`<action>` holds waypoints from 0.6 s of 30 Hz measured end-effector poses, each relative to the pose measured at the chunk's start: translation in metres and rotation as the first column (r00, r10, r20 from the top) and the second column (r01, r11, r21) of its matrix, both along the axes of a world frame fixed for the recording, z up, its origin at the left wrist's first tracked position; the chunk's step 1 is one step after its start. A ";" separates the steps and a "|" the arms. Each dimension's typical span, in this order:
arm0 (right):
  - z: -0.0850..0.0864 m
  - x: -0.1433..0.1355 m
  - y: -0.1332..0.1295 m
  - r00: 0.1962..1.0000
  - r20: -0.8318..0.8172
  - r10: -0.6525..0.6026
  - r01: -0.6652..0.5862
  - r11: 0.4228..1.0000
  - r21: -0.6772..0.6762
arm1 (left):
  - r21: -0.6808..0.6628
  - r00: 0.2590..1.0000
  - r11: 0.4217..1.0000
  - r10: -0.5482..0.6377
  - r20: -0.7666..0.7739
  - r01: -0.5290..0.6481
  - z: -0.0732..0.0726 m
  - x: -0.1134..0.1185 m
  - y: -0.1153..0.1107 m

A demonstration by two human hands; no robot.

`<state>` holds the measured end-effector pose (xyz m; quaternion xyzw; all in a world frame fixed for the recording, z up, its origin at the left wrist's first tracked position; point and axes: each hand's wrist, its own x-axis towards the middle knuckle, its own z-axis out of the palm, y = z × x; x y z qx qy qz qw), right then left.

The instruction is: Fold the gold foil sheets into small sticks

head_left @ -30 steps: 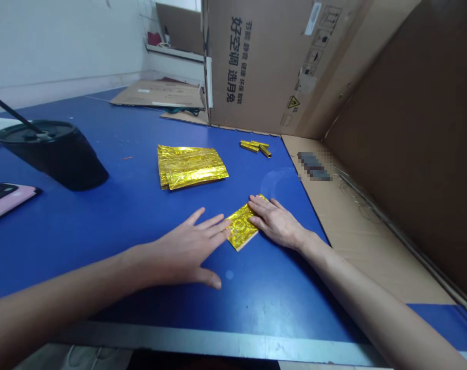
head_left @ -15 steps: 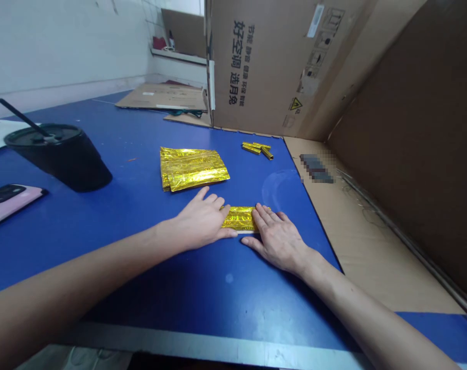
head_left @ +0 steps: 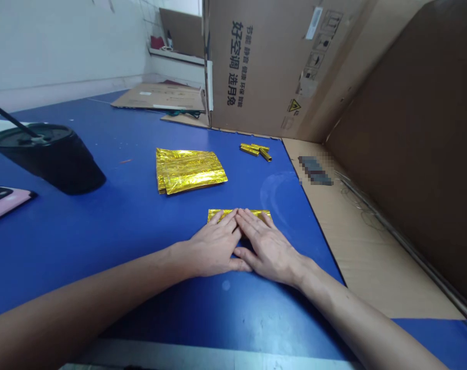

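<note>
A gold foil paper sheet (head_left: 212,215) lies on the blue table beneath both of my hands, and only its far edge and corners show. My left hand (head_left: 216,249) rests flat on its left part, fingers stretched forward. My right hand (head_left: 270,249) lies flat on the right part, with its fingertips meeting those of the left near the middle. Beyond the hands, slightly left, sits a stack of gold foil sheets (head_left: 195,172). Several small folded gold foil pieces (head_left: 255,150) lie together farther back on the right.
At left stand a black cup (head_left: 64,162) with a straw and a pink phone (head_left: 10,205). A large cardboard box (head_left: 272,61) rises at the back, its flap (head_left: 372,246) covering the table's right side. A blurred dark object (head_left: 316,170) lies on that flap.
Both hands have moved together over the gold foil sheet, towards me and onto its middle. The view has shifted slightly, so the cup and phone sit farther left.
</note>
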<state>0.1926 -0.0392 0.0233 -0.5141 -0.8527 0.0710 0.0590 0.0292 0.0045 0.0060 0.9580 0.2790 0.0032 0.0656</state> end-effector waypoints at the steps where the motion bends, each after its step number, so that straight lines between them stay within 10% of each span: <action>1: -0.001 0.000 0.000 1.000 -0.025 0.014 -0.015 0.999 -0.029 | 0.002 1.000 1.000 -0.002 0.008 0.002 -0.001 0.000 0.000; 18: 0.005 0.019 0.005 0.990 0.039 -0.138 0.140 0.988 -0.068 | -0.052 0.997 0.997 0.060 -0.039 -0.062 0.000 -0.022 0.005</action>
